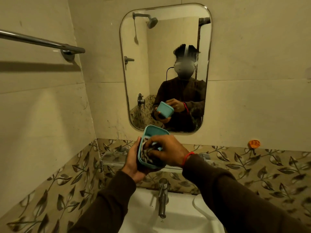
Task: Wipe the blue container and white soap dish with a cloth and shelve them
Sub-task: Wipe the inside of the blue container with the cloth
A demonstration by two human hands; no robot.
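Observation:
I hold the blue container [152,132] in front of me above the basin, tilted with its open mouth toward me. My left hand [133,163] cups it from below and from the left side. My right hand [165,151] reaches into its mouth and presses a dark patterned cloth [146,154] against the inside. A red thread band circles my right wrist. The white soap dish is not visible in this view. The mirror [165,68] reflects the container and both hands.
A glass shelf [114,161] runs along the wall behind my hands, below the mirror. A white washbasin [181,216] with a chrome tap [162,197] lies beneath. A towel rail [42,42] juts from the left wall. An orange hook [254,144] sticks to the right wall.

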